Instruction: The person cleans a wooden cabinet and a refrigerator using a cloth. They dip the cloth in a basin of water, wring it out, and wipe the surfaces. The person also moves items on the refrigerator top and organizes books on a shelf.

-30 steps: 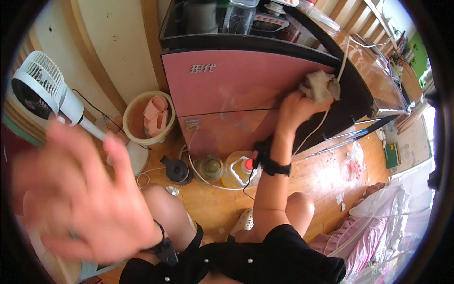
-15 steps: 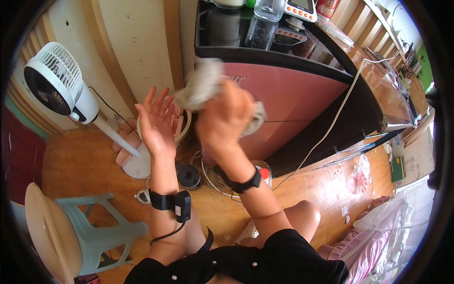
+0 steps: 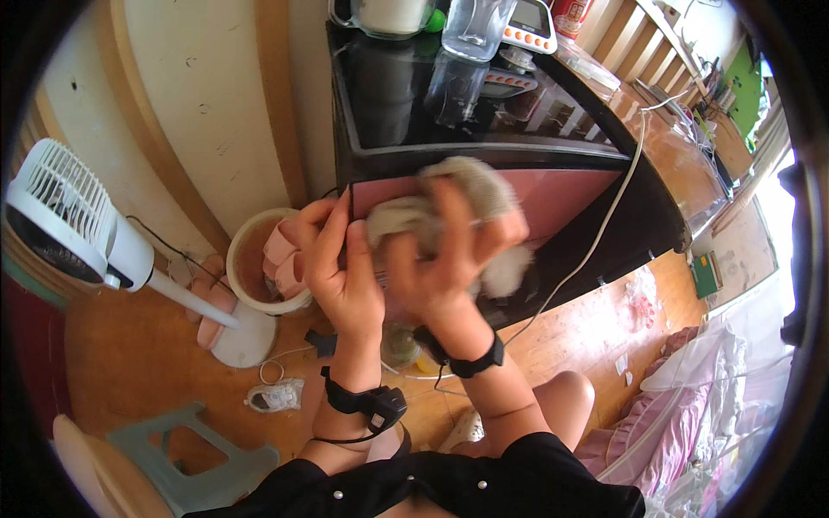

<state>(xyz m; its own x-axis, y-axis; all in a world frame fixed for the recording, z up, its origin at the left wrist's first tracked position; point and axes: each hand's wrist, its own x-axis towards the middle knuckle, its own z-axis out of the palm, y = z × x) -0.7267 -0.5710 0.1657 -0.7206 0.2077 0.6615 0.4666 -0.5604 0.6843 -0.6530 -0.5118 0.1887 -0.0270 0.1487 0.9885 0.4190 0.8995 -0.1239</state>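
Note:
A pink door panel point(image 3: 570, 194) fronts a black-topped cabinet point(image 3: 389, 112). My left hand point(image 3: 341, 281) is at the panel's left edge, thumb on the front and the other fingers bent around the side. Bunched in my right hand point(image 3: 449, 259) is a greyish-white cloth point(image 3: 475, 186), pressed against or just in front of the panel's upper part. Motion blurs the right fingers and the cloth, and together they cover much of the panel.
A white standing fan point(image 3: 78, 207) and a bin point(image 3: 250, 259) holding pink slippers are at the left. A blue-grey stool point(image 3: 190, 457) stands near left. Clear jar point(image 3: 475, 30) and glass jug point(image 3: 393, 15) sit on the cabinet. A white cable point(image 3: 596, 242) hangs across its right side.
My left hand, open and raised before, has moved right onto the panel's edge. The cloth in my right hand has shifted right and down. The view has turned somewhat.

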